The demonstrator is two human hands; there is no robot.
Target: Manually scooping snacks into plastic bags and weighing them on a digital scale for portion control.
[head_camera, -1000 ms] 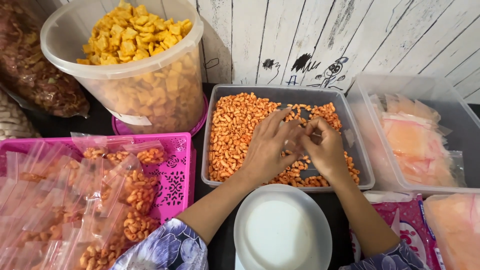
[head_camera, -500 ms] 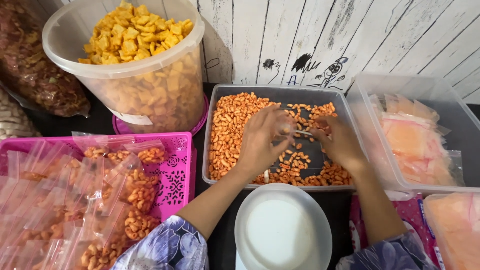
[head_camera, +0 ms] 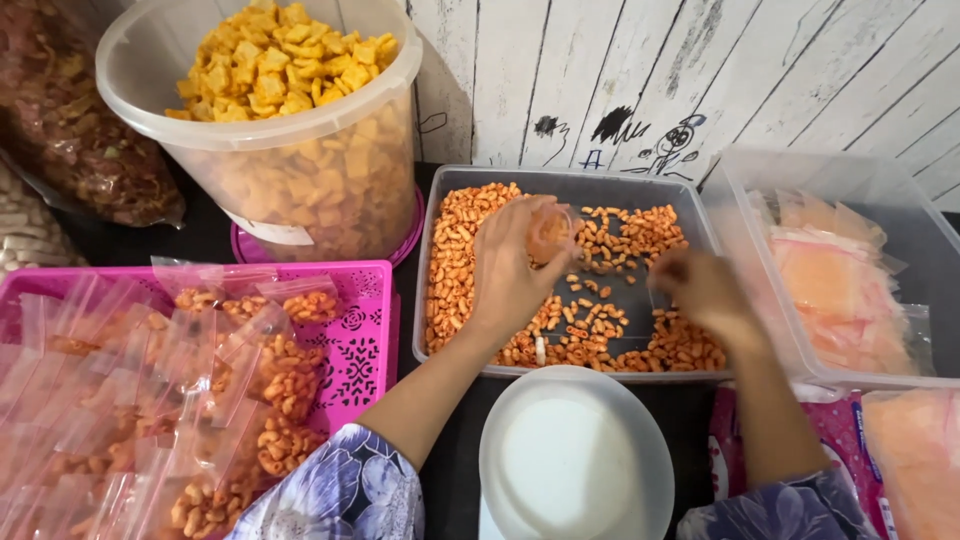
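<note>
Left hand (head_camera: 512, 268) had lifted a small clear bag (head_camera: 549, 232) of orange snack, pinched at its fingertips, above the grey tray (head_camera: 570, 180). Right hand (head_camera: 703, 290) had pulled apart rightward, blurred; grip unclear, possibly curled. More bare tray floor showed between them than before.

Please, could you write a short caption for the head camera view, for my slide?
Left hand lifts a small clear cup of orange macaroni snacks over the grey plastic tray; blurred right hand alongside.
</note>
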